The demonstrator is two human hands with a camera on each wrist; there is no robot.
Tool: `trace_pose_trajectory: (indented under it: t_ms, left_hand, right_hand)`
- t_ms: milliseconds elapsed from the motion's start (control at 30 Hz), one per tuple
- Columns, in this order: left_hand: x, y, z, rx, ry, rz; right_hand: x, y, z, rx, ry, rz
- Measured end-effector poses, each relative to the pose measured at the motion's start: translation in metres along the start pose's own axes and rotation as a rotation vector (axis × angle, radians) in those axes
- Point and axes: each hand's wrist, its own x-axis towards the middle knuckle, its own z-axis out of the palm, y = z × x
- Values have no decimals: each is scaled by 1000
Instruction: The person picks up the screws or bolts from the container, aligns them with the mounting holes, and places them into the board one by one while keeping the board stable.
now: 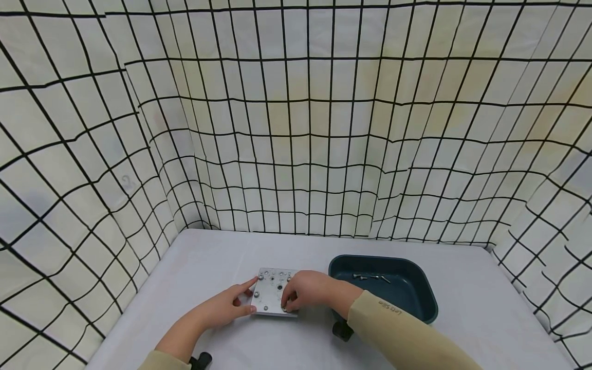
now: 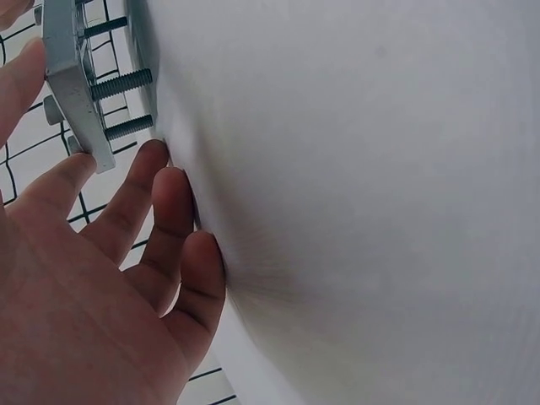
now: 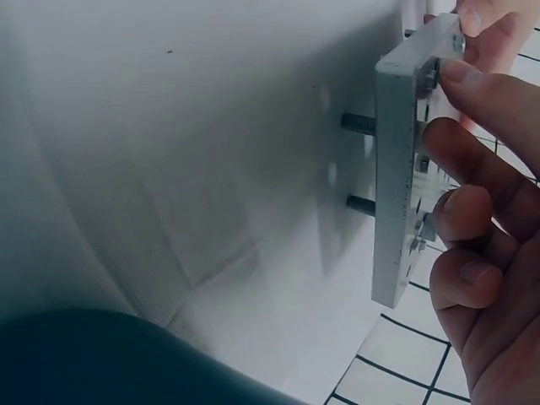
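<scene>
A silver metal plate [image 1: 270, 300] stands on the table, raised on threaded bolt shanks [image 2: 122, 83] that stick out beneath it. Several bolt heads show on its top face. My left hand [image 1: 226, 307] touches the plate's left side with thumb and forefinger; its other fingers rest on the tabletop in the left wrist view. Over the near right part of the plate, my right hand [image 1: 309, 290] pinches a small bolt [image 3: 431, 78] between thumb and forefinger, at the plate's surface. Its remaining fingers curl loosely over the top face. The fingers partly hide that bolt.
A dark teal tray [image 1: 427, 303] sits to the right of the plate, partly under my right forearm. Several loose bolts [image 1: 370, 277] lie in it. White table [image 1: 259, 246] surrounds both, with white walls of black grid lines behind and at the sides.
</scene>
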Motion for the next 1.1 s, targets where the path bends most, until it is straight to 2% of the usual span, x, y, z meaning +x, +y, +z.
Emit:
trace_pose_trajectory:
  t_ms: [133, 433, 700, 967, 1100]
  left_hand:
    - [1, -2, 1, -5, 8, 0]
    - [3, -6, 2, -17, -25, 13]
    - [4, -7, 2, -35, -35, 14]
    - [2, -4, -1, -45, -32, 18]
    - [3, -5, 0, -46, -36, 14]
  right_hand:
    - [-3, 2, -4, 11, 18, 2]
    - [-18, 12, -28, 90, 87, 18]
    - [-44, 31, -50, 136, 145, 53]
    - [-85, 69, -63, 207, 191, 124]
    - [-109, 95, -63, 194, 191, 167]
